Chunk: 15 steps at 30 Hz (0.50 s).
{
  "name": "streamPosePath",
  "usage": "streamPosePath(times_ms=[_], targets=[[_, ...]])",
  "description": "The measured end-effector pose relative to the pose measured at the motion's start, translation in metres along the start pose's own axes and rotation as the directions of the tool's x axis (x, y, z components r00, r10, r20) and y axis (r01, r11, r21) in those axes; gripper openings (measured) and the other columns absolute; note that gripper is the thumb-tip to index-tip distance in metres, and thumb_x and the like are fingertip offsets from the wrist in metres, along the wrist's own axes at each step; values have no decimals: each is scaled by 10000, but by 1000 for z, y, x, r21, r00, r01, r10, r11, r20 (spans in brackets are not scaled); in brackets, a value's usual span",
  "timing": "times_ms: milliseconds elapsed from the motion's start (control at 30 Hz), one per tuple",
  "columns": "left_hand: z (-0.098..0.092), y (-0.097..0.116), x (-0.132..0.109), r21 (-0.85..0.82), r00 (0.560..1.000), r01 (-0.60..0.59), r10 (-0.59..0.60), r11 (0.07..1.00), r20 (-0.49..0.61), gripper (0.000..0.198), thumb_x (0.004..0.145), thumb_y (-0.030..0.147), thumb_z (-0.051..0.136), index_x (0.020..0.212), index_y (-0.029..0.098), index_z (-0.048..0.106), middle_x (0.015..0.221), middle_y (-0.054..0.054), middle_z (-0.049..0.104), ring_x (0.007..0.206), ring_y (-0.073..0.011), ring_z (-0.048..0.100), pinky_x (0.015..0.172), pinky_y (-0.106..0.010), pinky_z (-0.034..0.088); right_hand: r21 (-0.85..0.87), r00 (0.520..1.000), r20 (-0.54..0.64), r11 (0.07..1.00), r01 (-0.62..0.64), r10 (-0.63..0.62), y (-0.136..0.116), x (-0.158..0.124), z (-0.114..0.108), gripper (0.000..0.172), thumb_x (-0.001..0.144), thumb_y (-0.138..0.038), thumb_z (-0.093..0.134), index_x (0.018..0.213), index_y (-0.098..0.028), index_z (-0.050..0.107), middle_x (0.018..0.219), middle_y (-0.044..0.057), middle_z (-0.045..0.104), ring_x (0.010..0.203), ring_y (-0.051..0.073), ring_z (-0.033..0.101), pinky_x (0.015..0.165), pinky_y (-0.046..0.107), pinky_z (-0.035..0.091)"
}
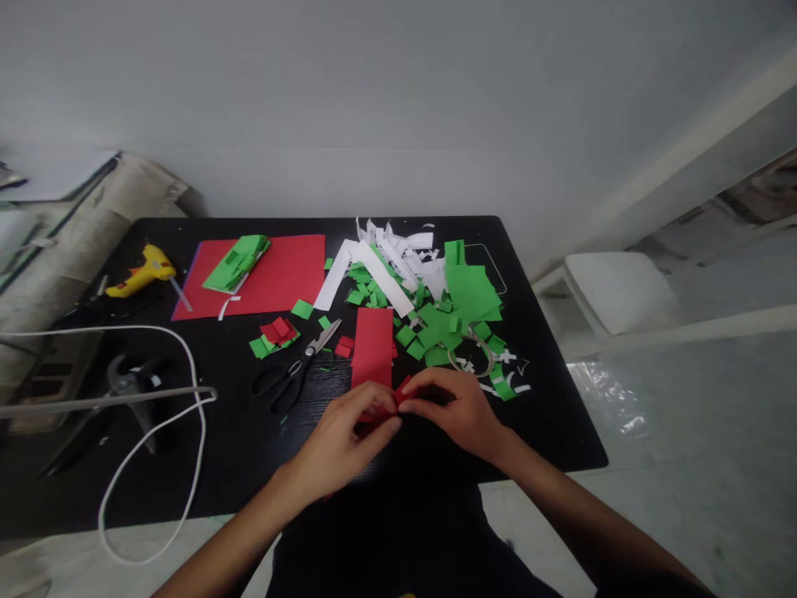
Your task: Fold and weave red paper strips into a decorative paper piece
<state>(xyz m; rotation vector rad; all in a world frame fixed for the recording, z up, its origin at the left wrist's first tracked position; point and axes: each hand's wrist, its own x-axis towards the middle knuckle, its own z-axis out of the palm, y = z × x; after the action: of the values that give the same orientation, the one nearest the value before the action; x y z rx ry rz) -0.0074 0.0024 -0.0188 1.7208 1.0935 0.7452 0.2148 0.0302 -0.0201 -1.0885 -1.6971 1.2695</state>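
The left hand [345, 432] and right hand [464, 411] meet fingertip to fingertip at the near end of the red strip [372, 345], each grip closed in a pinch on one small folded red paper [404, 387], which sits just off the strip's near right corner. The right grip is narrow, thumb and forefinger nearly together at the tips, the hand arched with its back upward; the left has its thumb laid straight and its fingers curled inward, hiding part of the paper. Both forearms slant inward from the person's side of the strip, above the near part of the black surface [249, 465]. Left of the strip lie the scissors [290, 378], blades pointing away from the person; to its right are scattered green papers [470, 291], and beyond it white strips [386, 274].
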Motion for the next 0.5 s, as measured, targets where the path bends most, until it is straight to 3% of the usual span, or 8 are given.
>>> streamPosePath(times_ms=[200, 333, 500], targets=[[2, 3, -2, -65, 993, 14, -21, 998, -113, 79, 1006, 267, 645, 976, 219, 701, 878, 3, 735, 782, -120, 688, 729, -214, 541, 102, 995, -81, 994, -44, 53, -3, 1, 9, 176, 842, -307, 878, 986, -257, 789, 932, 12, 813, 812, 177, 770, 769, 289, 606], [2, 8, -2, -93, 983, 17, -33, 995, -179, 91, 1001, 237, 634, 946, 213, 702, 813, 14, 738, 715, -105, 695, 671, -185, 539, 281, 986, -130, 958, -61, 101, -11, 4, 16, 172, 852, -280, 861, 1007, -278, 787, 997, 7, 825, 891, 169, 790, 821, 278, 635], [6, 9, -3, -198, 966, 39, -88, 979, -244, 44, 971, 232, 673, 943, 209, 697, 767, 17, 730, 672, -106, 704, 640, -182, 554, 404, 967, -197, 912, -70, 162, -20, 7, 25, 172, 813, -227, 879, 947, -266, 779, 921, -4, 822, 844, 158, 794, 799, 266, 646]])
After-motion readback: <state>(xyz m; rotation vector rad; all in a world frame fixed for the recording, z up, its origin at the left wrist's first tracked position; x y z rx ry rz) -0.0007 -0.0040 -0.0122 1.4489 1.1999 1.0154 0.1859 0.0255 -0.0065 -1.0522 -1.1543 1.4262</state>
